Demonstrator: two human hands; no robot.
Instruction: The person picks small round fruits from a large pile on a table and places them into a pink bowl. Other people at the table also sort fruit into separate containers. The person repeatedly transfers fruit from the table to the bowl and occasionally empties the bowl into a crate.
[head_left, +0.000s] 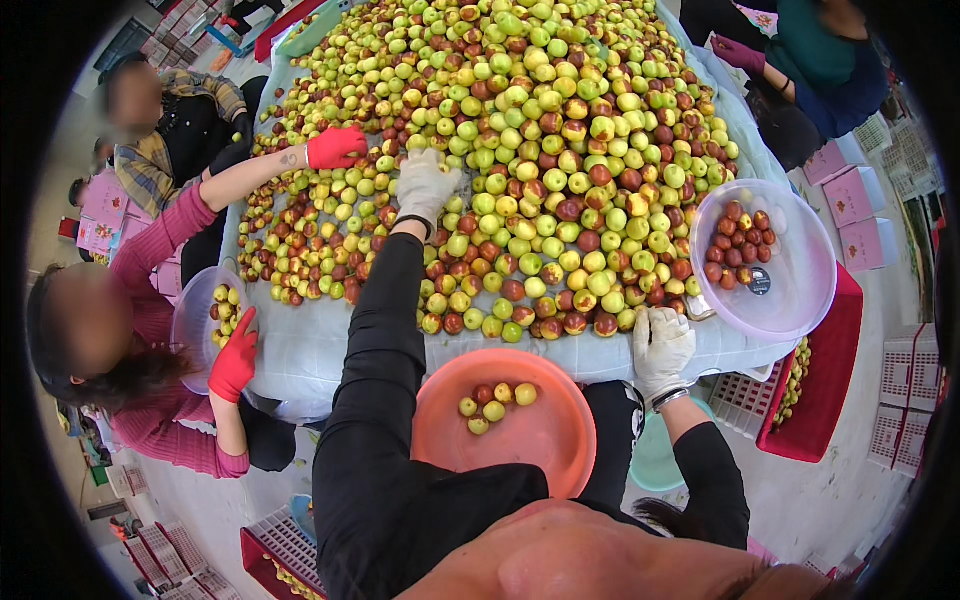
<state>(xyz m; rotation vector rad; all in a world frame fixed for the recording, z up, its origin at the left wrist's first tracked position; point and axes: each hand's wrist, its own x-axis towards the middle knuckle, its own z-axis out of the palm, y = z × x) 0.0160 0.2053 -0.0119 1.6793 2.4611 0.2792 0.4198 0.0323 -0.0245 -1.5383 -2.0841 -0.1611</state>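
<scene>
Green, yellow and red-brown jujubes (555, 180) lie heaped on a cloth-covered table (300, 352). My left hand (427, 187), in a whitish glove, reaches into the middle of the heap; its fingertips are among the fruit, and whether it grips any is hidden. At the near table edge rests my right hand (663, 346), also gloved, its fingers curled beside the closest jujubes; nothing shows in it. An orange plastic basin (517, 450) in front of me holds several jujubes (493, 410). Right of my right hand, a clear plastic bowl (787, 300) holds red jujubes (739, 244).
A co-worker's red-gloved hand (337, 148) reaches in near my left hand; the other (235, 360) is by a clear bowl (184, 330). More people sit at both sides. A red crate (817, 405) and a green basin (656, 465) stand low at right, a red crate (259, 555) at lower left.
</scene>
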